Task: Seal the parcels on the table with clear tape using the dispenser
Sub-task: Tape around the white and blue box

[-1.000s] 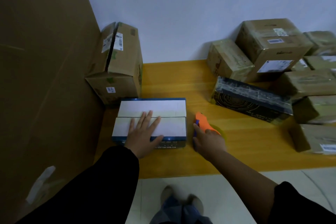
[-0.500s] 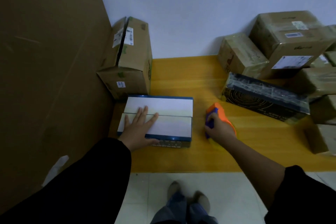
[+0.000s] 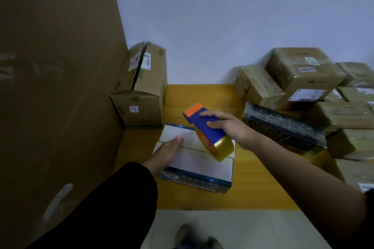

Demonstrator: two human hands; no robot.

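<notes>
Well, this parcel looks barely started. The flat white-topped cardboard box with blue sides [image 3: 202, 163] lies on the yellow wooden table [image 3: 259, 178], near its front edge. Its two top flaps are closed, and I can see no tape along the seam between them. The left hand [image 3: 168, 149] rests flat on the lid with fingers straight, pressing the flaps down. The right hand [image 3: 228, 125] grips the blue-and-orange plastic tape dispenser [image 3: 200, 125] above the box's right half. The roll of clear yellowish tape [image 3: 220, 147] seems just clear of the lid.

To the right, the heap of brown cardboard parcels [image 3: 303, 75] and the dark flat box [image 3: 283, 127] look glossy with tape, so I'd guess they are done. The tall brown carton [image 3: 141, 91] at the left shows a gaping seam and probably still needs sealing.
</notes>
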